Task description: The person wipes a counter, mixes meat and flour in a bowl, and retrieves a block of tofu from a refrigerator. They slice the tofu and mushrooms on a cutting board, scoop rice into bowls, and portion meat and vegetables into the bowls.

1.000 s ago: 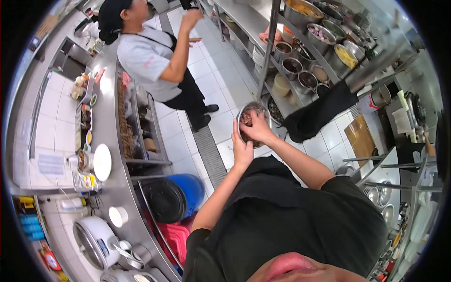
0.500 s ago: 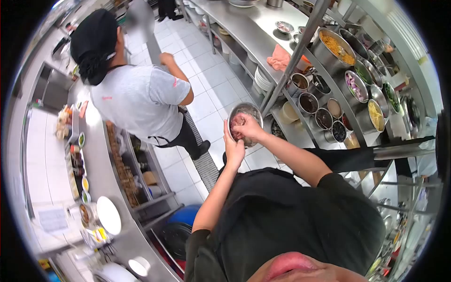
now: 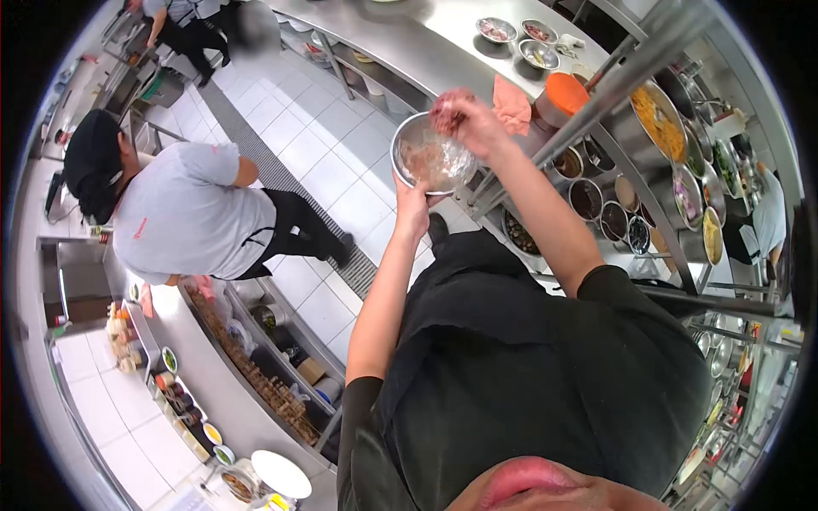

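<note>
A round metal bowl (image 3: 419,155) with a wet, pale reddish residue inside is tilted toward the camera. My left hand (image 3: 411,207) grips its lower rim from below. Over the bowl's upper right edge, my right hand (image 3: 477,126) is closed around a clump of red raw meat (image 3: 452,109). Just right of that hand lies a pinkish-orange cloth (image 3: 511,106) on the steel counter, beside an orange-lidded container (image 3: 564,94). Small metal bowls with meat (image 3: 497,31) stand farther back on the same counter.
A person in a grey shirt (image 3: 187,204) leans over the left counter (image 3: 213,358). Another person (image 3: 183,25) stands at the far upper left. Metal posts and a rack (image 3: 635,51) with food containers are at right. A floor grate (image 3: 256,145) crosses the tiles.
My right hand has lifted the meat up from inside the bowl to its upper edge. The bowl has moved up in view. The grey-shirted person has shifted left and bent over the counter.
</note>
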### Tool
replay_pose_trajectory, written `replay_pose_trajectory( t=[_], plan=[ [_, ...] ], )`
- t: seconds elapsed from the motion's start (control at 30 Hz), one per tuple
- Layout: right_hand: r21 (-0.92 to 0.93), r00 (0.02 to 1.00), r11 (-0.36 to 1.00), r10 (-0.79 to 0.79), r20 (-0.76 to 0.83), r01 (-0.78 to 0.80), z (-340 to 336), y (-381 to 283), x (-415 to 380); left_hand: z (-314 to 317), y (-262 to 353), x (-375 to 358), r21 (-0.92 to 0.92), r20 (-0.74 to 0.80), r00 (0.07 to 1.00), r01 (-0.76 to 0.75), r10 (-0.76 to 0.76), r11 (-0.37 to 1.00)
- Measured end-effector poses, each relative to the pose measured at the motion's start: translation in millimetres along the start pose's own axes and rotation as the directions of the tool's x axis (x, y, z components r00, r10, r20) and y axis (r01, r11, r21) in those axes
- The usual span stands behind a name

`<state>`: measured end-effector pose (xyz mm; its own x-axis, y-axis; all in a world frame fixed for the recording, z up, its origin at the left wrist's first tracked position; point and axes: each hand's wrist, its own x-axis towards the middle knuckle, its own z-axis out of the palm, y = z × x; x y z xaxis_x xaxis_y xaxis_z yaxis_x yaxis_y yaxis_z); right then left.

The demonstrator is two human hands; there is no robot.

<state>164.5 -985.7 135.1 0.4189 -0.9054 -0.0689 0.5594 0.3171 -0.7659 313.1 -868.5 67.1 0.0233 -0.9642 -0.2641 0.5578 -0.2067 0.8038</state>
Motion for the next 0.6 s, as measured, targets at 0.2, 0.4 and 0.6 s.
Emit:
replay_pose_trajectory(
  t=[0.2,0.4,0.6],
  plan=[
    [0.120,0.941,0.937,-0.311,-0.135,0.328,-79,-91,142,-13,13,108,0.016,0.056,0.997,0.047,-0.048,0.999],
    [0.080,0.626,0.725,-0.527,-0.574,0.684,-276,-208,271,-67,21,174,-0.014,-0.018,0.990,0.139,-0.140,0.990],
    [0.119,0.415,0.688,-0.282,-0.865,0.716,-501,-261,323,-126,27,186,-0.011,-0.317,0.928,0.204,-0.197,0.979]
  ],
)
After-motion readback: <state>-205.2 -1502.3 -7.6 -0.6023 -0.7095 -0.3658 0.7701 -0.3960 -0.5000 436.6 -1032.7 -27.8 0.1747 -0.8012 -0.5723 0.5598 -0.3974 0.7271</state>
